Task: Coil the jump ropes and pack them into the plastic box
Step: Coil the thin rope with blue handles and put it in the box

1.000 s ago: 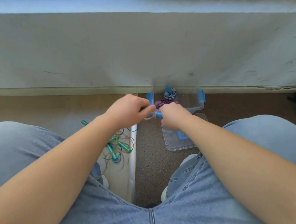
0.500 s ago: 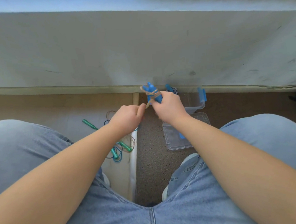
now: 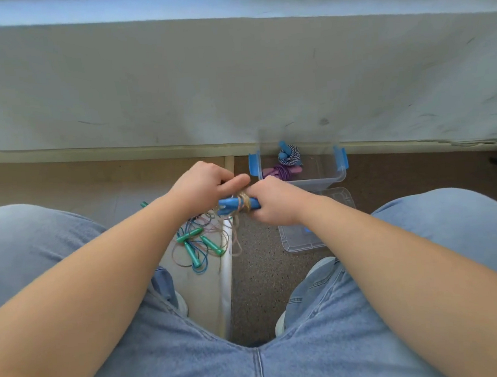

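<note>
Held rope: jump rope with blue plastic handles and tan cord (image 3: 238, 204), tan bands across the blue.
Box: clear plastic box (image 3: 333, 179), blue side latches.
Far in box: blue-and-white striped woven rope (image 3: 292, 155).
Near in box: purple rope with pink handles (image 3: 283, 171).
Left floor: loose ropes with teal-green handles (image 3: 198, 244), cords blue, pink, tan.
Lid: clear plastic lid (image 3: 301, 242).
Legs: light blue denim jeans (image 3: 253, 364).
Floor (image 3: 259, 276): speckled brown right, beige left.
Wall (image 3: 234, 86): pale grey-white, dark scuffs.

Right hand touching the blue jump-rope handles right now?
Touching. The head view shows the right hand with its fingers curled round one end of the blue handles, with no gap between them.
</note>
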{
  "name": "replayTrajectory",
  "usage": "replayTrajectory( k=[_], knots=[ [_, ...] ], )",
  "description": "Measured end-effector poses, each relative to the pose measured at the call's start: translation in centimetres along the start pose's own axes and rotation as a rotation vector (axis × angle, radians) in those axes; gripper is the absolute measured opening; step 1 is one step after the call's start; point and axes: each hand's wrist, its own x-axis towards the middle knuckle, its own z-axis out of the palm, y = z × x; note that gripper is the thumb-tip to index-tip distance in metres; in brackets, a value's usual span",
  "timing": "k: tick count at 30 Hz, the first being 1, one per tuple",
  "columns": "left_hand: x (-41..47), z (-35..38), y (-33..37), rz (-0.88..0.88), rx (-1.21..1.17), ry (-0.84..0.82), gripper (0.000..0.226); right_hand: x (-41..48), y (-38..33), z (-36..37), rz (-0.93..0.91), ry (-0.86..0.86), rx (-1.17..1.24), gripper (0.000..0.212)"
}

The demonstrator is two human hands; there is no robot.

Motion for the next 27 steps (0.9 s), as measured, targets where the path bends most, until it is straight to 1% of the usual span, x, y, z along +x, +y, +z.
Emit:
replayTrajectory(
  k=[2,3,4,5,7,8,9,10,12,14,16,17,19,21,23,24,27],
  knots=[
    [0.1,0.4,-0.3,-0.181,-0.189,0.018,0.058,0.2,0.2,-0.1,0.001,0.150,0.224,0.017],
    [0.1,0.7,-0.3,-0.248,-0.226,0.031,0.052,0.3,0.2,-0.2,0.012,0.234,0.283,0.018],
    [0.0,1.1,-0.4,-0.263,-0.214,0.033,0.047,0.6,0.4,-0.3,0.039,0.314,0.299,0.018],
    [-0.2,1.3,-0.2,-0.229,-0.166,0.025,0.047,0.7,0.5,-0.4,0.081,0.383,0.289,0.016],
    [-0.7,1.7,0.2,-0.138,-0.087,-0.017,0.053,0.9,1.0,-0.7,0.227,0.468,0.237,0.012],
    [-0.9,1.7,0.7,-0.081,-0.070,-0.035,0.052,1.0,1.4,-0.9,0.317,0.462,0.202,0.008],
    [-0.9,1.7,1.0,-0.004,-0.048,-0.035,0.048,1.1,1.7,-1.0,0.405,0.419,0.144,0.005],
    [-0.8,1.7,1.2,0.102,0.001,-0.009,0.043,1.1,1.7,-1.0,0.478,0.351,0.055,0.012],
    [-0.6,1.6,1.4,0.264,0.207,0.052,0.039,0.9,1.8,-0.8,0.549,0.198,-0.126,0.023],
    [-0.2,1.1,1.3,0.301,0.360,0.106,0.041,0.6,1.2,-0.5,0.498,0.066,-0.257,0.020],
    [0.1,0.3,1.0,0.275,0.376,0.147,0.042,0.4,0.6,-0.1,0.369,-0.077,-0.276,0.008],
    [0.2,0.1,0.7,0.250,0.356,0.152,0.045,0.2,0.3,0.1,0.290,-0.141,-0.241,0.004],
    [0.3,0.1,0.1,0.168,0.271,0.147,0.054,-0.1,-0.1,0.3,0.156,-0.193,-0.097,0.018],
    [0.3,0.3,-0.4,0.025,0.072,0.100,0.058,-0.1,-0.2,0.2,0.091,-0.113,0.145,0.022],
    [0.4,0.2,-0.2,-0.103,-0.185,0.071,0.057,0.1,-0.2,0.1,0.092,-0.009,0.394,0.023],
    [0.5,0.2,0.0,-0.148,-0.273,0.087,0.052,0.2,-0.2,0.1,0.098,0.035,0.469,0.022],
    [0.8,0.6,0.2,-0.272,-0.414,0.179,0.023,0.6,-0.2,0.5,0.145,0.147,0.621,0.016]
  ],
)
